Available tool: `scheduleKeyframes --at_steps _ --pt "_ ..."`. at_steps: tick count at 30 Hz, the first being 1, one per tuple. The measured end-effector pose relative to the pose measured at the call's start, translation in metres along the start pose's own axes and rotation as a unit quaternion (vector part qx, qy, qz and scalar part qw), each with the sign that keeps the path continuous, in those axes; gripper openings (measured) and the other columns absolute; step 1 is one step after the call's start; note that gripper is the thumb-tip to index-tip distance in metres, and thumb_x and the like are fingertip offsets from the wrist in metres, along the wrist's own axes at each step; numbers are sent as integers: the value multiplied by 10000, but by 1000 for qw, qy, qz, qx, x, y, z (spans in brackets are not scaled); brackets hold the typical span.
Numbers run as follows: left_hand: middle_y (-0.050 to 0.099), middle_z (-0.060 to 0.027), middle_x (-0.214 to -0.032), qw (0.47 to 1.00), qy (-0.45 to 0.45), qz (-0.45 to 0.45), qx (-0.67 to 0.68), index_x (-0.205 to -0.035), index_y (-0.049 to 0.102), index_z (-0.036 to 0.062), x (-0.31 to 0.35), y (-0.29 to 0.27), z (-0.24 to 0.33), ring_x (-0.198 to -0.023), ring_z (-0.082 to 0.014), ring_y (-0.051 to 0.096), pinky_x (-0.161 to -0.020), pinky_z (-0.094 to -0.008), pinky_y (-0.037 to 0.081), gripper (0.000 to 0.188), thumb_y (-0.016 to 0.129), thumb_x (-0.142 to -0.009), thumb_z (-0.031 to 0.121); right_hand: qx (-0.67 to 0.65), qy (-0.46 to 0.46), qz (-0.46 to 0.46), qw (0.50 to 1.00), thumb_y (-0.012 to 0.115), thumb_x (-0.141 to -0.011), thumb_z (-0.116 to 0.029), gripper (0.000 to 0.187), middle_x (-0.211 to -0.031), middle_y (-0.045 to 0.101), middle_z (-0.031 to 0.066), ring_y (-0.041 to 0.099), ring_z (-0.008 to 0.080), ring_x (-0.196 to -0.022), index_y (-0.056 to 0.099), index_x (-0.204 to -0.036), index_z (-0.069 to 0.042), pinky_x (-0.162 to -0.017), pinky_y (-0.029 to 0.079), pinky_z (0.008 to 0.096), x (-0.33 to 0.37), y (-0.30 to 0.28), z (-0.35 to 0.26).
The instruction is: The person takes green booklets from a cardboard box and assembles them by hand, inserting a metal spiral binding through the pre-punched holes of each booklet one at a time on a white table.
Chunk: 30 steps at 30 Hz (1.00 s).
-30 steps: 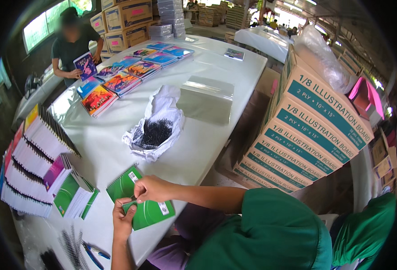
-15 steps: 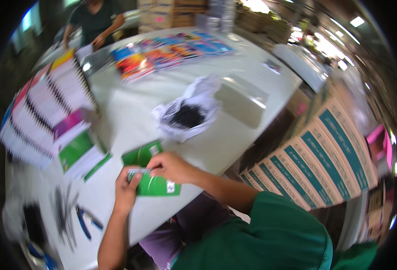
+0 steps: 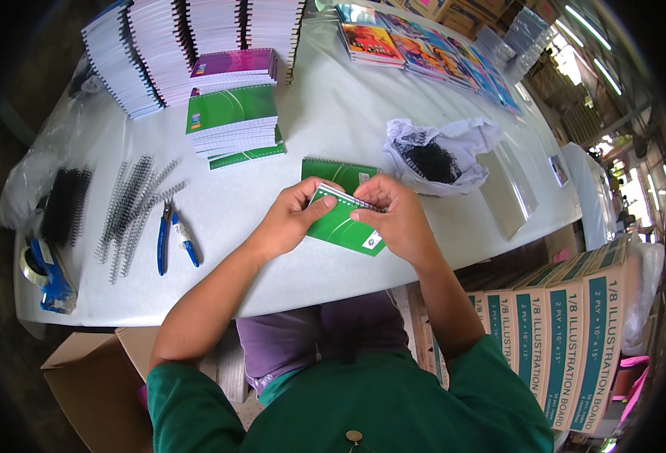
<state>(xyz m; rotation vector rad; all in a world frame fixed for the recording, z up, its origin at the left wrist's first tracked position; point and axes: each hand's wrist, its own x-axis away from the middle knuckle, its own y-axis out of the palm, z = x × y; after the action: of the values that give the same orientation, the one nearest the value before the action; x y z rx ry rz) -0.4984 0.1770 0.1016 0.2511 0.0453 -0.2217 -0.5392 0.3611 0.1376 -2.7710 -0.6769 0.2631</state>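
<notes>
Both hands hold a green-covered notebook [image 3: 346,230] above the table's near edge, its row of punched holes facing up and away from me. My left hand [image 3: 288,219] grips its left end, thumb on the cover. At the right part of the punched edge, my right hand [image 3: 399,223] pinches with thumb and fingers, where a dark coil shows along the holes. Part of that coil is hidden by the fingers. Just beyond lies another green notebook [image 3: 325,172] with a spiral along its top edge. Loose spiral coils [image 3: 127,215] and blue-handled pliers [image 3: 162,241] lie to the left.
Green notebooks [image 3: 231,109] and purple ones [image 3: 235,62] are stacked before tall piles of spiral-bound books [image 3: 155,53]. A white bag [image 3: 465,136] holds black scraps. Also present are a tape dispenser [image 3: 57,285], dark coils [image 3: 65,208], colourful books [image 3: 371,45], and cartons [image 3: 575,340] at right.
The head view has swung, so the table sits lower and another person has left the picture. My right hand has shifted rightward along the notebook's punched edge, farther from my left hand.
</notes>
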Motion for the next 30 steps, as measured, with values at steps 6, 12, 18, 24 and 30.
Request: scheduleKeyframes --at_steps 6,12,18,24,30 --pt "613 14 -891 998 30 0 -50 -1030 589 41 3 -1 3 -853 -50 523 -793 -214 406 193 538 -925 194 122 136 -193 964 608 -829 -94 120 -733 619 51 553 78 -672 586 -845 23 -610 441 242 0 -13 -20" --pt "592 5 -963 999 31 -30 0 -1092 559 48 12 12 16 -876 -62 515 -786 -216 414 212 572 -899 135 -23 21 -63 998 581 -855 -193 226 -702 597 110 538 113 -637 583 -897 29 -597 433 286 5 -4 -5" --pt "582 0 -980 997 42 -24 -61 -1124 527 54 13 8 11 -894 -74 520 -817 -232 405 247 580 -887 103 147 67 -222 962 613 -835 -173 229 -736 618 113 572 167 -643 560 -912 35 -598 434 305 9 -7 -16" --pt "588 -29 -979 997 67 9 -48 -1115 523 25 9 5 4 -916 -96 520 -856 -251 396 272 605 -873 116 66 -8 20 998 666 -778 -84 177 -777 644 145 620 208 -674 570 -890 14 -613 457 297 15 -1 -28" --pt "563 -13 -970 994 97 25 -52 -1040 534 56 12 12 11 -963 -95 488 -886 -257 357 214 545 -913 227 183 -54 45 981 701 -732 -76 189 -792 658 128 622 239 -652 599 -880 -18 -602 465 312 21 5 -25"
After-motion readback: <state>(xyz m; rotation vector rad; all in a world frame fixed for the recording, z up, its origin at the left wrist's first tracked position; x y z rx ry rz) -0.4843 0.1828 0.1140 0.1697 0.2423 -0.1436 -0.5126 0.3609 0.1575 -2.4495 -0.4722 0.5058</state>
